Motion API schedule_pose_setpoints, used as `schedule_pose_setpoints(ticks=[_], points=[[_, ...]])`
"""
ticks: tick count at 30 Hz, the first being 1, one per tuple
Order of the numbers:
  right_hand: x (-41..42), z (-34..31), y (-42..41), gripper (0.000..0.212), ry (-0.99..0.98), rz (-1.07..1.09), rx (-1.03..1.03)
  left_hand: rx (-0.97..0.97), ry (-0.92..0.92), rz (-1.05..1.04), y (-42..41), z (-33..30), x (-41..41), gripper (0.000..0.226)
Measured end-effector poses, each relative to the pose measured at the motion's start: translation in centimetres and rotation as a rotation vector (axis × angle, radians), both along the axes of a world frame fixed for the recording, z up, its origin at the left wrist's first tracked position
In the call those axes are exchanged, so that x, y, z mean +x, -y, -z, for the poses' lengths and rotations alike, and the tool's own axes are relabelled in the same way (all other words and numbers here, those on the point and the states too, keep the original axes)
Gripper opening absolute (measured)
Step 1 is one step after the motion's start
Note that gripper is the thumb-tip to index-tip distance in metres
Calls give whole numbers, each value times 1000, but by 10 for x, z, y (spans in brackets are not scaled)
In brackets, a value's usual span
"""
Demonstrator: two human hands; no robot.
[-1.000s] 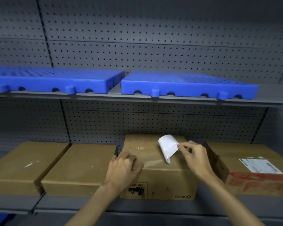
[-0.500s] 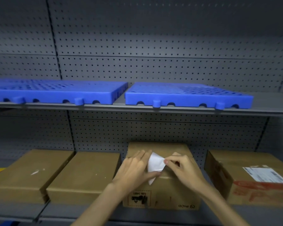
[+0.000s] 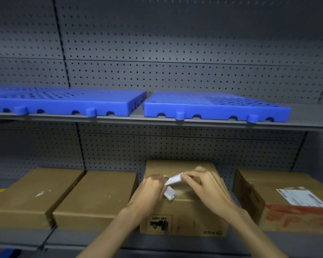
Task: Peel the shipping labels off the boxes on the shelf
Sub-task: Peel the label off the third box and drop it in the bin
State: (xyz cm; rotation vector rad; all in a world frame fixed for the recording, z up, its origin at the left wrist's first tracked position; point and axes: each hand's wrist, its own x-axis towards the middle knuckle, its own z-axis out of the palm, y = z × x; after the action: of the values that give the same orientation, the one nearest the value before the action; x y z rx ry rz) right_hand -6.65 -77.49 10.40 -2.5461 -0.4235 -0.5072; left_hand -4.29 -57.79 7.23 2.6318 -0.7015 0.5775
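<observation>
— What sort of place is this?
— A stockroom or shop back room: grey pegboard [image 3: 175,43] behind metal shelves [image 3: 306,121], cardboard boxes [image 3: 104,198] in a row, blue plastic pallets [image 3: 213,107] stored above.

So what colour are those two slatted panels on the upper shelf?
Bright blue panels, clearest in the head view.

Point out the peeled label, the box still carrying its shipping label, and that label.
peeled label [image 3: 172,180], head view, folded middle
rightmost box [image 3: 254,185], head view, bare top
shipping label [image 3: 301,197], head view, centre
</observation>
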Motion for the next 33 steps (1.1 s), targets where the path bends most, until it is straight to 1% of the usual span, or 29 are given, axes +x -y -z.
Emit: schedule_pose_setpoints(ticks=[2,4,5,7,9,11,12,14,17,19,24,26,27,30,31,33], points=[[-1,3,-4,28,85,63,-25,-39,-23,3,2,-1,0,18],[-4,5,-8,31,149,121,9,-76,-37,-2,4,-3,1,23],[-6,7,-9,35,198,128,27,-93,-46,-7,5,-3,2,25],[-10,10,-12,48,267,71,32,-128,-68,-39,6,-3,3,29],[-11,14,-16,60,231,-37,-41,-191,-113,-73,4,-1,5,35],[-8,21,-20,69,178,-85,-185,-242,-162,-72,3,-1,5,36],[-5,24,-22,69,172,-83,-229,-263,-176,-65,3,-1,4,36],[-2,28,-26,59,188,-76,-246,-296,-183,-47,4,-2,3,35],[0,26,-26,30,216,-82,-159,-289,-191,-8,3,-1,5,36],[2,24,-23,15,235,-103,-86,-275,-215,38,1,0,6,42],[6,17,-18,11,274,-184,-57,-349,-322,162,-7,-4,8,48],[7,17,-18,12,264,-211,-45,-374,-356,178,-8,-7,8,53],[7,17,-18,13,238,-215,-34,-385,-366,188,-8,-8,6,51],[3,17,-17,13,46,-212,67,-406,-374,185,-8,-5,3,38],[2,17,-16,18,-29,-229,127,-403,-368,175,-8,-4,2,39],[1,17,-10,28,-144,-263,318,-370,-343,146,-11,1,3,40]])
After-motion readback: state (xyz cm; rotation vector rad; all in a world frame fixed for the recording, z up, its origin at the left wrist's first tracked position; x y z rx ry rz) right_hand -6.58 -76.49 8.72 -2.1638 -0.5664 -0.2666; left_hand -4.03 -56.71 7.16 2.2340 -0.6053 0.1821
